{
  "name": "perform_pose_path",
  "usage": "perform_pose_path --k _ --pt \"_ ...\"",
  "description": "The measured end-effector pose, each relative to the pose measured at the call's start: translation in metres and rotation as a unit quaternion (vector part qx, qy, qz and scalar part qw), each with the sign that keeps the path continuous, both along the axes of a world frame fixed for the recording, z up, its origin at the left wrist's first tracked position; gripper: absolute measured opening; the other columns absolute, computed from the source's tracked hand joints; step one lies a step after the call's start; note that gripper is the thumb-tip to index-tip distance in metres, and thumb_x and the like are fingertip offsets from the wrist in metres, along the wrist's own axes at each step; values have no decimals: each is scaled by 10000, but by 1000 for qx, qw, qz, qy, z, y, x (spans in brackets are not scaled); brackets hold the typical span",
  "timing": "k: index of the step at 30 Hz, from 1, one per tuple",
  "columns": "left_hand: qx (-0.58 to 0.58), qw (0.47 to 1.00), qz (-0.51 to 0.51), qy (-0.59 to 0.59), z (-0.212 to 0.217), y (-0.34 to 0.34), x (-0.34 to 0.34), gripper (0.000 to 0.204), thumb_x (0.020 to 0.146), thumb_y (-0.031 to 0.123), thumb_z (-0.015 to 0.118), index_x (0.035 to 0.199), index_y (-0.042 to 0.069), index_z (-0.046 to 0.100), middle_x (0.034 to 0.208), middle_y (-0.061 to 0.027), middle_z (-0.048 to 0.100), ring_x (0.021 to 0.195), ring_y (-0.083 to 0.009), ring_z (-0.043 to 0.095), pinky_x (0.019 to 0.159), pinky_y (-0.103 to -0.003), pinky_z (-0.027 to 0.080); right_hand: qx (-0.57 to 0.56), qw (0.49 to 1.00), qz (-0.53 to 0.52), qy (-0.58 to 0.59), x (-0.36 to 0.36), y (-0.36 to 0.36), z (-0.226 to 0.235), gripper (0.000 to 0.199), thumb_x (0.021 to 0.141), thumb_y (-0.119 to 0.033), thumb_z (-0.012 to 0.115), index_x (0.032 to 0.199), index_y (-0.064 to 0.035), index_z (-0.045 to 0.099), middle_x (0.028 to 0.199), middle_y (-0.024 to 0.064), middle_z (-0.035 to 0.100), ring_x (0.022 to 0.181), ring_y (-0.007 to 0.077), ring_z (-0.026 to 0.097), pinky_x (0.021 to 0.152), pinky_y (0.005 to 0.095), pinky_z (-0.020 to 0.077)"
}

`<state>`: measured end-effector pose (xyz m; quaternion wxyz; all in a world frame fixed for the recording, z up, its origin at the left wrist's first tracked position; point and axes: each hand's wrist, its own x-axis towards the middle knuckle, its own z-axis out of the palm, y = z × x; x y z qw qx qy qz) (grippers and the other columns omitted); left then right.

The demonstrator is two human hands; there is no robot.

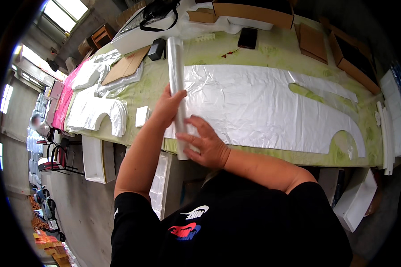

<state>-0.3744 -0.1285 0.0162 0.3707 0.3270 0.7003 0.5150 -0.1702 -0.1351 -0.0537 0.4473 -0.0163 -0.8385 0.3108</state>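
My left hand (168,107) is wrapped around a long, shiny roll of whitish plastic film (176,58), its thumb across the front. The roll lies front to back over the left end of a flat white plastic sheet (249,107), shaped like an apron with curved cut-outs at its right end. Lower on the roll, my right hand (209,144) has its fingers spread, slightly blurred, with the tips at the roll's right side. Whether the roll is joined to the sheet beneath, I cannot tell.
A green patterned cloth (272,53) covers the table. Folded white plastic pieces (98,111) and cardboard (125,64) lie on the left. At the back are a black box (156,49), a phone (247,38) and cartons (254,13). White tubes (385,138) stand out at the right edge.
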Motion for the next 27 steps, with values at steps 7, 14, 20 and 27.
perform_pose_path --k 7,14,20,27 --pt "133 967 22 -215 -15 15 90 896 970 108 643 1647 334 102 1127 -68 571 894 -169 594 725 -388 561 -255 958 -29 -125 52 11 25 761 849 -260 794 1530 -195 462 1453 237 394 1287 444 505 1069 452 484" --pt "316 902 43 -291 -17 25 125 723 1060 346 552 1655 291 143 1544 -61 405 1317 -312 502 1057 -506 471 -249 952 -118 -132 99 20 27 772 820 -148 746 1526 -114 436 1383 233 455 1195 415 570 1010 433 512" --pt "291 819 -104 -483 -33 24 121 795 994 704 459 1561 156 352 1550 -61 450 1327 -306 521 1067 -509 488 -327 937 -33 -120 116 6 35 771 825 -114 735 1535 -123 436 1391 171 472 1071 269 602 936 380 532" --pt "239 903 14 -357 -13 22 147 631 1084 474 462 1610 178 278 1367 -61 539 1155 -219 594 897 -403 558 -410 898 -47 -150 124 12 17 822 871 -11 652 1612 -112 312 1380 79 473 981 147 627 857 319 536"
